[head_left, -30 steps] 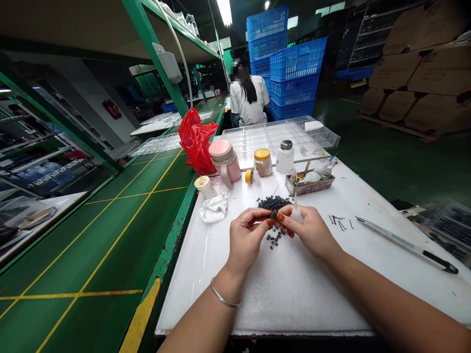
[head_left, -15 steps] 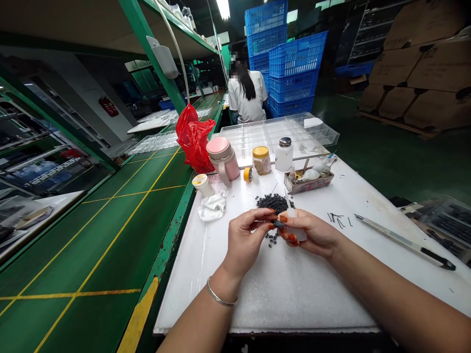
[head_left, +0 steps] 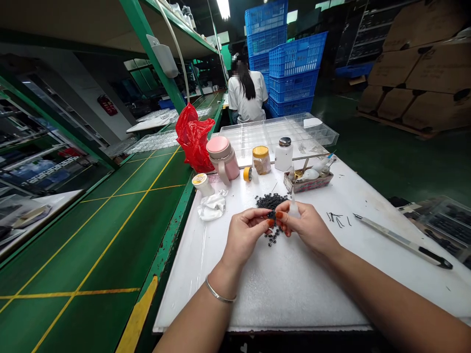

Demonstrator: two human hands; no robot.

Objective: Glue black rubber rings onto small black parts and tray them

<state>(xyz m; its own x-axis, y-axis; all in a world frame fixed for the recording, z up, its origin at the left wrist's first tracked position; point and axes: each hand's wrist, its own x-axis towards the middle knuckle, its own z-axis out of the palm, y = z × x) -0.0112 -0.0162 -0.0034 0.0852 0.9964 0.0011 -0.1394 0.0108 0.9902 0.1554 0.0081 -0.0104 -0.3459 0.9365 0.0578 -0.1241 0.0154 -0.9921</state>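
Fingers and thumb of my left hand [head_left: 245, 235] pinch a small black part [head_left: 271, 214], partly hidden by the fingertips. My right hand [head_left: 309, 228] is closed around a small translucent squeeze bottle [head_left: 294, 210], whose thin nozzle points up. Thumb and forefinger of that same hand also meet at the black part. Just beyond the hands lies a heap of small black ring-like pieces [head_left: 270, 201] on the white work board [head_left: 279, 294]. A few loose black rings [head_left: 271, 240] are scattered below my fingers.
Behind the heap stand a pink mug [head_left: 224, 159], a yellow-lidded jar [head_left: 261, 161], a white bottle [head_left: 283, 154] and a small box of supplies [head_left: 309, 181]. A cutter-like tool [head_left: 403, 240] lies right. A white cloth [head_left: 212, 206] sits left, beside the green conveyor belt [head_left: 121, 235].
The squeeze bottle has tipped more upright in my right hand, its nozzle now nearer the supply box. My right fingers have shifted around the black part; my left hand has barely moved.
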